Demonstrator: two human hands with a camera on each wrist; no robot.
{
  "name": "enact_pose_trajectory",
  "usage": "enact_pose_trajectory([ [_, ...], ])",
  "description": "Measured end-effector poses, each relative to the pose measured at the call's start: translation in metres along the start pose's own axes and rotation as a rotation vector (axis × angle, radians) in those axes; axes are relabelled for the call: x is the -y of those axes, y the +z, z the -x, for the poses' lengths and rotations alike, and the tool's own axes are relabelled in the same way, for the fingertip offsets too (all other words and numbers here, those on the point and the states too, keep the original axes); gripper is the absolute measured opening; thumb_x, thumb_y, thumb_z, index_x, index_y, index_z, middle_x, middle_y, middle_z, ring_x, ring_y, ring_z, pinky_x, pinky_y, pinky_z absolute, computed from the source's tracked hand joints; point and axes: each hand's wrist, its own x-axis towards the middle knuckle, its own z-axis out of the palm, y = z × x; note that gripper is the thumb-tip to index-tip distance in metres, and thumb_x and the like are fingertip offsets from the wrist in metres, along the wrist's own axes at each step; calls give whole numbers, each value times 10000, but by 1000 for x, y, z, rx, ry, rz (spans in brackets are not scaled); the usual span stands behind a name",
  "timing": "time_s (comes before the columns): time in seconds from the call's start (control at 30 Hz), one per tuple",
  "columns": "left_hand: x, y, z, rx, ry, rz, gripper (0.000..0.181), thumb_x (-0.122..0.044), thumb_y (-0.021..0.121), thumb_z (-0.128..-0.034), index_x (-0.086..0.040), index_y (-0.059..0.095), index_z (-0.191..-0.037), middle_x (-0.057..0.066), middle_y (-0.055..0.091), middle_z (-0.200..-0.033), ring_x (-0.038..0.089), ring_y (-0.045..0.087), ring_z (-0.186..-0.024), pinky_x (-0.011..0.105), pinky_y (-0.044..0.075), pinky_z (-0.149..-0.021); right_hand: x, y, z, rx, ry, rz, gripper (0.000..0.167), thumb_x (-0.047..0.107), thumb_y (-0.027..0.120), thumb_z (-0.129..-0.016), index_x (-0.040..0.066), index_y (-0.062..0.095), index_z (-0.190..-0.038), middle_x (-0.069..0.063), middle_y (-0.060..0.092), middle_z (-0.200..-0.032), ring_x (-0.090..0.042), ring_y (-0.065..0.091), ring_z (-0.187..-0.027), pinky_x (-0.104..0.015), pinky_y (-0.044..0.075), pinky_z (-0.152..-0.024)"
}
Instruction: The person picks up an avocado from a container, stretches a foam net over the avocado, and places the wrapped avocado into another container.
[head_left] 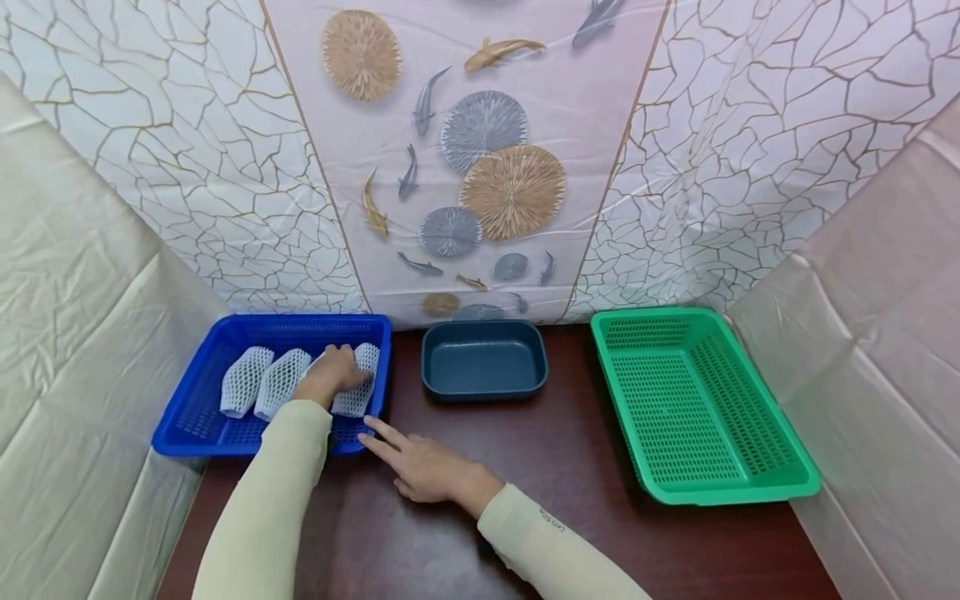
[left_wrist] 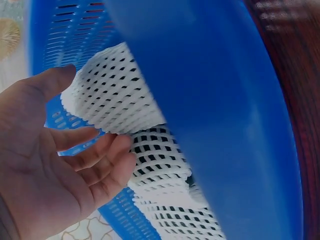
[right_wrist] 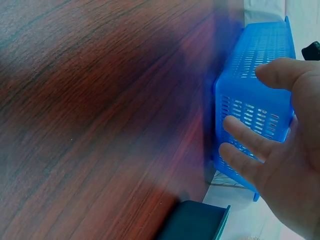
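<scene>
White foam net sleeves lie side by side in a blue basket point(head_left: 176, 425): one at the left point(head_left: 246, 383), a second sleeve point(head_left: 281, 385) beside it, and a sleeve point(head_left: 358, 392) at the right end. Another is mostly hidden behind my left hand point(head_left: 330, 375), which reaches into the basket over them. In the left wrist view, thumb and bent fingers stand apart around the nearest foam net sleeve point(left_wrist: 117, 90); no firm hold shows. What the sleeves contain cannot be made out. My right hand point(head_left: 427, 468) hovers by the basket's near right corner, fingers spread, holding nothing.
A dark teal tray point(head_left: 483, 393) stands at the middle back of the brown table point(head_left: 480, 442). On the right is a green basket point(head_left: 667, 417) with slotted sides. Patterned cloth point(head_left: 465, 283) hangs behind, and pale cloth walls close both sides.
</scene>
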Motion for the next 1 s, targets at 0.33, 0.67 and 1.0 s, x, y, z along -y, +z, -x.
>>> enact_pose_trajectory([
  [0.33, -5, -7, 6, -111, 55, 32, 786, -353, 551, -1044, 143, 220, -1555, 433, 203, -1585, 604, 378, -1390, 678, 373, -1112, -16, -4, 17, -85, 23, -100, 780, 189, 619, -1025, 287, 181, -1662, 17, 11, -1754, -267, 523, -1384, -429, 488, -1087],
  [0.67, -16, -3, 43, -385, 181, 63, 708, -364, 604, -1022, 89, 370, -1514, 367, 404, -1461, 568, 484, -1290, 674, 470, -990, -41, -20, 61, -173, 105, 15, 741, 203, 677, -995, 186, 299, -1632, -58, 150, -1737, -254, 490, -1426, -449, 459, -1128],
  [1.0, -43, 14, 74, -642, 350, 78, 638, -355, 669, -996, 58, 499, -1452, 297, 530, -1347, 478, 560, -1206, 604, 502, -983, -76, -36, 106, -286, 265, 56, 701, 229, 662, -1008, 158, 330, -1621, -92, 219, -1719, -295, 480, -1431, -444, 457, -1129],
])
